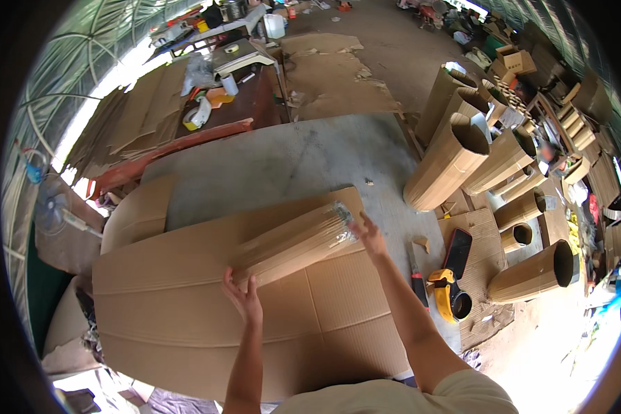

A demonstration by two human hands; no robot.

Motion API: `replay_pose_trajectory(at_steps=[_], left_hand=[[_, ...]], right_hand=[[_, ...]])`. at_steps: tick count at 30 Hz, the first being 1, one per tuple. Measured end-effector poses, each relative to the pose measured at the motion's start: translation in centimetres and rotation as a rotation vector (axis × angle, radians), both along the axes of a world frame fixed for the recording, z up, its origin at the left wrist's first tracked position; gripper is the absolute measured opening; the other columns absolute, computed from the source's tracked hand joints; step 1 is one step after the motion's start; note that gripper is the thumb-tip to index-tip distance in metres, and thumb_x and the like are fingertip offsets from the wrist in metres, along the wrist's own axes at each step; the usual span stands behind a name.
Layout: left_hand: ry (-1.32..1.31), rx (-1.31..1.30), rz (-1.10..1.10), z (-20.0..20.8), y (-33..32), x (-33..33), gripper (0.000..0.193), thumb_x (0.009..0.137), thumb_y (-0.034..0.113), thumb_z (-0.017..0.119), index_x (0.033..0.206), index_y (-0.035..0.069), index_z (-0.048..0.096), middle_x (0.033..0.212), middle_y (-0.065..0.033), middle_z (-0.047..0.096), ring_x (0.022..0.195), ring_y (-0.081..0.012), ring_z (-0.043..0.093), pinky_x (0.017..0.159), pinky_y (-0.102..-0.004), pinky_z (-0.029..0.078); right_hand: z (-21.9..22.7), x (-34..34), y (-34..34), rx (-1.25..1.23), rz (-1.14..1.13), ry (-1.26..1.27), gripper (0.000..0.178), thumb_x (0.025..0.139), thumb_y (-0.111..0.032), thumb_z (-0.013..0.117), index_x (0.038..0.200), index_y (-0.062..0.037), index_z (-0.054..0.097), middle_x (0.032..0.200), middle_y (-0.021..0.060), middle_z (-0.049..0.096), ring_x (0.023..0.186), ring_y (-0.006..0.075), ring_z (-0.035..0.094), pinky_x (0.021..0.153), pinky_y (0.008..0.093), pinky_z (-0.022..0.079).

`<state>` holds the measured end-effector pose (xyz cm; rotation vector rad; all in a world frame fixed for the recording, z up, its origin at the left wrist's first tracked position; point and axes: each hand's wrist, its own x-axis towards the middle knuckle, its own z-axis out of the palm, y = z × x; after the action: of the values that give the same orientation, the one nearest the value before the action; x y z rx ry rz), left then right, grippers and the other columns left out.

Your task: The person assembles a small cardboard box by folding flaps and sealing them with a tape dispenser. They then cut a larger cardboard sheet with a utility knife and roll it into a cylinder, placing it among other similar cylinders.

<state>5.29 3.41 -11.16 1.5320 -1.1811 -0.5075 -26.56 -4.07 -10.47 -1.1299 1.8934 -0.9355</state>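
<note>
**Both hands on a cardboard roll**

We hold a cardboard roll (pixel 293 243) aslant above a flat cardboard sheet (pixel 255 331) on the grey counter (pixel 283 162). Our left hand (pixel 241 295) grips its near end, fingers curled onto the edge. Our right hand (pixel 370 234) presses the far end, fingers spread against it. A yellow tape gun (pixel 447 288) lies to the right, with upright cardboard tubes (pixel 448 162) beyond.

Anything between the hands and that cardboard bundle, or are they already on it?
Nothing visible in the way. The left hand is on the near end of the cardboard bundle, and the right hand is at its far, plastic-wrapped end. The bundle is above the flat cardboard sheet; whether it rests on it is unclear.
</note>
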Motion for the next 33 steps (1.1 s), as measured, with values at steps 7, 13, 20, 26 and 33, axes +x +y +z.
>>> replay_pose_trajectory(at_steps=[7,13,20,26,33], left_hand=[[0.233,-0.068,-0.075,-2.7,-5.0,-0.3,0.040,0.090,0.033,0.052,0.110,0.000,0.039,0.100,-0.0061,0.047,0.092,-0.0141,0.044,0.084,-0.0269,0.035],[0.200,-0.060,-0.109,-3.1,-11.9,-1.5,0.043,0.089,0.032,0.052,0.114,-0.001,0.039,0.103,-0.0080,0.050,0.093,-0.0155,0.046,0.083,-0.0297,0.037],[-0.116,-0.161,0.113,-7.0,-10.7,-1.4,0.036,0.095,0.029,0.039,0.114,-0.001,0.038,0.113,-0.0128,0.044,0.100,-0.0211,0.044,0.089,-0.0335,0.035],[-0.133,-0.035,0.124,-7.4,-10.4,-1.1,0.044,0.095,0.037,0.037,0.117,-0.001,0.035,0.114,-0.0127,0.040,0.104,-0.0215,0.040,0.092,-0.0349,0.032],[-0.147,-0.047,0.076,-7.5,-10.9,-1.3,0.041,0.095,0.035,0.036,0.119,0.001,0.032,0.116,-0.0128,0.040,0.101,-0.0207,0.043,0.090,-0.0351,0.035]], right_hand=[[-0.3,4.0,0.0,-0.258,-0.253,-0.827,0.052,0.078,-0.027,0.067,0.120,-0.0048,0.046,0.103,0.0025,0.053,0.093,0.0132,0.048,0.082,0.0285,0.039],[-3.3,4.1,-3.7,-0.549,-0.378,-0.756,0.043,0.079,-0.022,0.068,0.114,-0.0050,0.049,0.101,0.0020,0.052,0.093,0.0122,0.047,0.082,0.0266,0.039],[-5.5,3.2,-2.9,-0.591,-0.299,-0.483,0.051,0.076,-0.022,0.069,0.116,0.0012,0.046,0.115,0.0131,0.045,0.100,0.0216,0.051,0.085,0.0319,0.044],[-4.9,2.3,-2.4,-0.536,-0.260,-0.594,0.053,0.076,-0.016,0.068,0.120,0.0002,0.044,0.124,0.0149,0.041,0.109,0.0268,0.046,0.090,0.0354,0.042],[-5.1,1.0,-2.8,-0.561,-0.182,-0.616,0.056,0.073,-0.012,0.066,0.122,0.0003,0.041,0.125,0.0184,0.042,0.118,0.0292,0.040,0.095,0.0370,0.036]])
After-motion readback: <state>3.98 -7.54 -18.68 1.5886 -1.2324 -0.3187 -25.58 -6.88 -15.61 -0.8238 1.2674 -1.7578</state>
